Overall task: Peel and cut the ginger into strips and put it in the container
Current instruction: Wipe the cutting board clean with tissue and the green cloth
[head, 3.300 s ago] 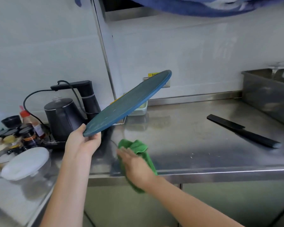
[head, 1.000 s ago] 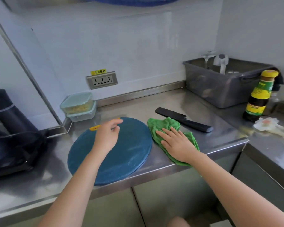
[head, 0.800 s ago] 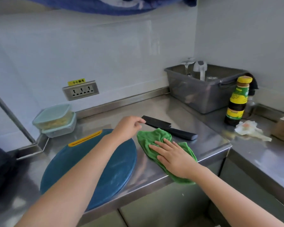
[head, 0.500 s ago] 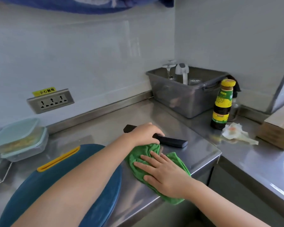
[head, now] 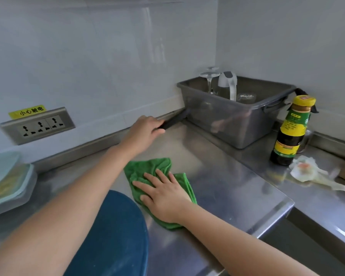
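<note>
- Round blue cutting board (head: 116,236): flat on the steel counter (head: 227,186) at the near edge, partly under the left forearm.
- Right hand (head: 163,194): palm down, fingers straight and spread, pressing on a crumpled green cloth (head: 147,168) just beside the board; it grasps nothing.
- Two stacked lidded containers (head: 8,182): at the left edge of the counter, with yellowish contents.
- Crumpled clear wrap (head: 311,172): on the right counter, near a dark sauce bottle (head: 289,134) with a yellow cap, standing upright.
- Left hand (head: 145,130): reaching far across the counter, fingers curled over one end of the black knife (head: 173,119). The knife's free end, blurred, points at the grey tub (head: 237,120) by the wall.
- Tub contents: an upturned stem glass (head: 209,80) and a white jug (head: 227,82).
- Wall socket (head: 38,125): far left, under a yellow label (head: 27,112).
</note>
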